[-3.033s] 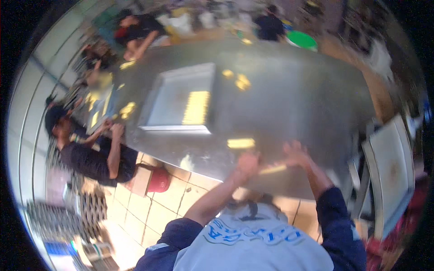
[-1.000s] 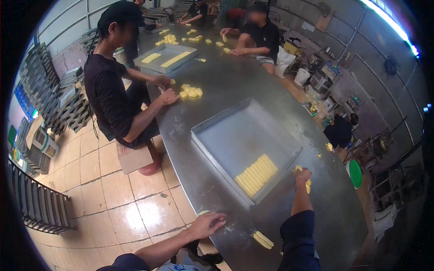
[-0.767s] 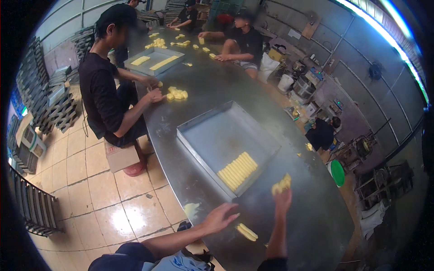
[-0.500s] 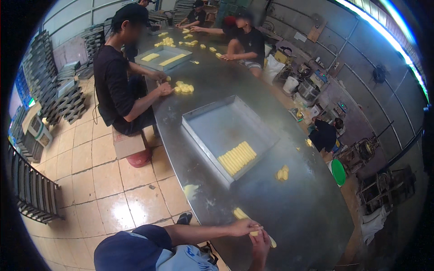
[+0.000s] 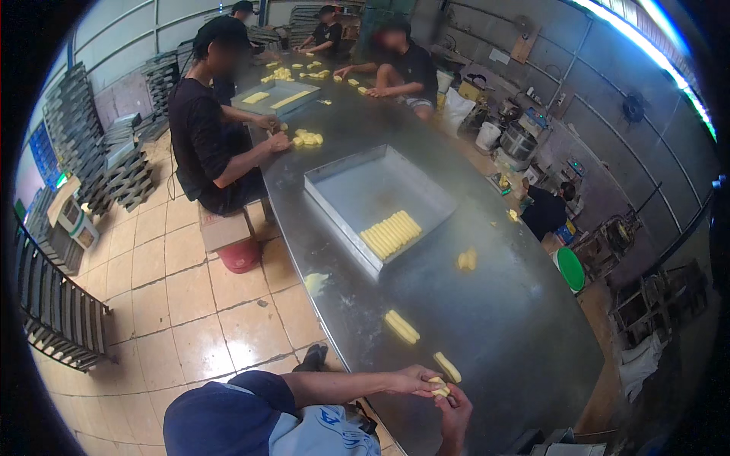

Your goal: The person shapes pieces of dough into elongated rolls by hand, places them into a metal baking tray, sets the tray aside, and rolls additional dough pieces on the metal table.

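Note:
My left hand (image 5: 417, 382) and my right hand (image 5: 453, 404) meet over the front of the steel table, fingers closed on a small piece of pale yellow dough (image 5: 439, 387). Just beyond them lies a dough stick (image 5: 446, 366), and farther off a pair of sticks (image 5: 401, 325). A small dough cluster (image 5: 466, 258) sits right of the large metal tray (image 5: 334, 226), which holds a row of several dough sticks (image 5: 391, 233).
A co-worker (image 5: 205, 137) at the left and another person (image 5: 407, 72) handle dough farther along the table, beside a second tray (image 5: 275, 100). Someone crouches (image 5: 541, 209) beyond it near a green-topped bucket (image 5: 569, 267). A rack (image 5: 57, 311) stands on the tiled floor.
My view swung toward the table's length. My right hand left the dough cluster and came back to my left hand; both now grip a small piece near the front.

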The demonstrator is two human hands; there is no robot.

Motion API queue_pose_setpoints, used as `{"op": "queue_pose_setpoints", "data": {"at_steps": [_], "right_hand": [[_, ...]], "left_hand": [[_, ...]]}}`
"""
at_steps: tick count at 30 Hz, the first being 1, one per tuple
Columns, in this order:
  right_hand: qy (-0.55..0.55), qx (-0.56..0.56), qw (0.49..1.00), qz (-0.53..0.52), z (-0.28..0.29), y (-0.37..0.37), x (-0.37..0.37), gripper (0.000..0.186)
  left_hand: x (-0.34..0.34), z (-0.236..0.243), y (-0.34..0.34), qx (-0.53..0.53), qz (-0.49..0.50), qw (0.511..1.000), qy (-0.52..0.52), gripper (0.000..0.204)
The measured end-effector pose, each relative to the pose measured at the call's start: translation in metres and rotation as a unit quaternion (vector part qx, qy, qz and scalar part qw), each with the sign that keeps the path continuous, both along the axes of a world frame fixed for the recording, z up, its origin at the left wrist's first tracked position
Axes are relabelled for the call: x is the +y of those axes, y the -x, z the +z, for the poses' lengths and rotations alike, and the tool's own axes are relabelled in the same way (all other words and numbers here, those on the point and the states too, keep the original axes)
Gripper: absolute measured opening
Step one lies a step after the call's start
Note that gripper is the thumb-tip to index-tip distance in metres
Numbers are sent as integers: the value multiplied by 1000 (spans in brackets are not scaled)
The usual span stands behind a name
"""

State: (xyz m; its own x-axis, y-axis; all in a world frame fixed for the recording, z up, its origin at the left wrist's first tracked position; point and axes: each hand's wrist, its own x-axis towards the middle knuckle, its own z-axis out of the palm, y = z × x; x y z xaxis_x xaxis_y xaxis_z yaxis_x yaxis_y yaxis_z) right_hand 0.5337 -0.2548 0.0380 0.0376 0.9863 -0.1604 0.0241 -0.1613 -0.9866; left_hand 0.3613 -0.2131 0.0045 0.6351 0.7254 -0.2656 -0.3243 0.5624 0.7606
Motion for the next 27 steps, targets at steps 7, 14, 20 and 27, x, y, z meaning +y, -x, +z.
{"op": "queue_pose_setpoints", "data": {"at_steps": [7,14,20,27], "right_hand": [[140,26,989,31,18,-25,2,17],[231,86,963,107,1,-34,30,18],[34,-361,902,234,-82,-16,31,45],[191,-533,819,91,-46,-26,8,82]], "left_hand": [[-7,30,0,280,33,846,-453,36],[1,17,4,201,0,935,-291,21],[-9,-29,0,359,-49,908,-211,29],[-23,-34,31,589,6,631,-505,57]]}}
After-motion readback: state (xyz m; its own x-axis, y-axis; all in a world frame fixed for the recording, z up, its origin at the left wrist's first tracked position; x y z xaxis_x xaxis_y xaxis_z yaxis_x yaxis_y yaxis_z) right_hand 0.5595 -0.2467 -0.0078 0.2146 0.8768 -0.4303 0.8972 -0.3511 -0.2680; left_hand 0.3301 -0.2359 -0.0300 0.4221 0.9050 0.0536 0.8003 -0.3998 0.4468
